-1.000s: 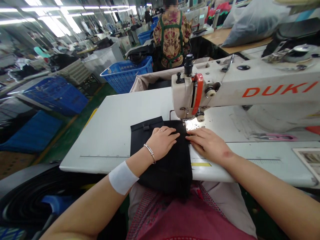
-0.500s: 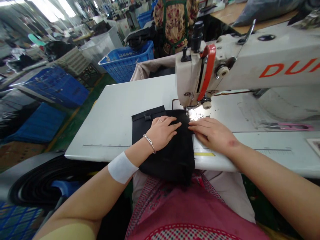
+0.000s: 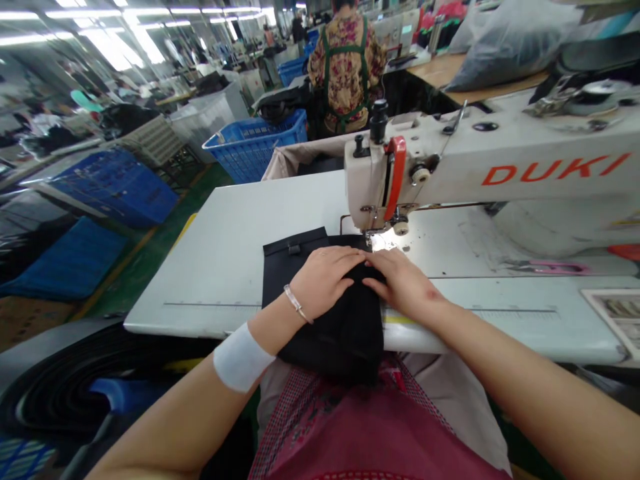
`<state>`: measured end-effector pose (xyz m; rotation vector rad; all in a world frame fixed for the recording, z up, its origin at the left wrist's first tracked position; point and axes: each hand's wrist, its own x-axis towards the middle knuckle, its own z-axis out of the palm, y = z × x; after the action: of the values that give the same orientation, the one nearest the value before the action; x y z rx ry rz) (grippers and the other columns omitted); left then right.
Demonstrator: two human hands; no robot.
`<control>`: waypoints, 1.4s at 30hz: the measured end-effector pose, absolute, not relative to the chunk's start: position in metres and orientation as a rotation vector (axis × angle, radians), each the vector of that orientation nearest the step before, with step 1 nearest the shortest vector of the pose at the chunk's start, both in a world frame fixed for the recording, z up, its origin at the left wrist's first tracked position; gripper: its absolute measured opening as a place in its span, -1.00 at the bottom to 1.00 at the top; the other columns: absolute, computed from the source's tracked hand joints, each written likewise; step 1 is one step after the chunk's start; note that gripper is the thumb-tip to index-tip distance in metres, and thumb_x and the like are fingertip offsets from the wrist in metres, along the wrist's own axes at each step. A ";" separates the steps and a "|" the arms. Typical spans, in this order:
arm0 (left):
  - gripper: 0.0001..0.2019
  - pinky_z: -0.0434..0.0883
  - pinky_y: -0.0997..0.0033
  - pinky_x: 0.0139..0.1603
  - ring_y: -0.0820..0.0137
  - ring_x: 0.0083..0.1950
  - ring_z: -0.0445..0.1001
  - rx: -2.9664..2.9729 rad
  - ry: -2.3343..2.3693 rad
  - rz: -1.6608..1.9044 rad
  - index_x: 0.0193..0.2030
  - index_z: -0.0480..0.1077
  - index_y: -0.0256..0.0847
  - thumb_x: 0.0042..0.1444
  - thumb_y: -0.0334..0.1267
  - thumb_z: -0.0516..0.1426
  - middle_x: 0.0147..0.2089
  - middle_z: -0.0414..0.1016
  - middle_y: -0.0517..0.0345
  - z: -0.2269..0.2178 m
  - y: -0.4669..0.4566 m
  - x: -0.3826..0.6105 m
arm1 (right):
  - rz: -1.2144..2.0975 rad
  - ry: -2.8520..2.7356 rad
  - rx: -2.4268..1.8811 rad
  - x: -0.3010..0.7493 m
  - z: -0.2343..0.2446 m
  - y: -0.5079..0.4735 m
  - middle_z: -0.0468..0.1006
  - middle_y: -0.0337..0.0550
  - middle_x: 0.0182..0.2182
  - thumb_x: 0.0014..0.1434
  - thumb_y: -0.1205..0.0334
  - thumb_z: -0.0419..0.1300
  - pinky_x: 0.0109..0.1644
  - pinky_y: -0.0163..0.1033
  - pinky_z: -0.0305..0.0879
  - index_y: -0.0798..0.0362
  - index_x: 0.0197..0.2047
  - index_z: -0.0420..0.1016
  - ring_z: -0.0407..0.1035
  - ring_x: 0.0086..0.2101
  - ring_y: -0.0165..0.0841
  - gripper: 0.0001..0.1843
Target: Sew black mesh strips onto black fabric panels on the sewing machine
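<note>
A flat black fabric piece (image 3: 333,340), like a pouch or bag panel, lies under the sewing machine (image 3: 450,170) and hangs over the table's front edge onto my lap. At its upper left is a folded flap with a small black loop. My left hand (image 3: 325,280) rests palm down on the black piece, fingers stretched toward the needle area. Over the piece's right edge lies my right hand (image 3: 400,280), its fingers meeting my left fingertips and its thumb apart. The presser foot (image 3: 369,238) stands just beyond the fingers, at the fabric's far right corner.
Pink-handled thread snips (image 3: 555,267) lie on the white table (image 3: 200,267) to the right. Behind it are a cloth-lined bin (image 3: 290,160) and a blue basket (image 3: 260,147). A person (image 3: 345,67) stands further back. Rolled black material (image 3: 65,380) sits at lower left.
My right hand has moved left onto the black piece and now meets my left fingertips. My left fingers have drawn closer together. The camera view has tilted up slightly.
</note>
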<state>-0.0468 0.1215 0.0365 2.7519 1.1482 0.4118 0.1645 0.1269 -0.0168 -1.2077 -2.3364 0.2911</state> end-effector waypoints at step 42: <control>-0.76 0.23 0.04 0.22 0.16 0.13 0.34 2.614 1.299 0.438 0.00 0.42 -0.31 0.21 -0.34 0.12 0.02 0.45 -0.09 0.020 0.175 -0.019 | 0.047 -2.484 -1.066 0.189 -0.016 0.108 0.44 0.10 0.08 0.28 0.35 0.02 0.10 0.07 0.34 0.15 0.15 0.35 0.32 0.08 -0.13 -0.62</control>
<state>-0.0191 0.1751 0.0202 2.6139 1.2990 0.4378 0.1888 0.1077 -0.0164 -1.0665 -2.4841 0.0474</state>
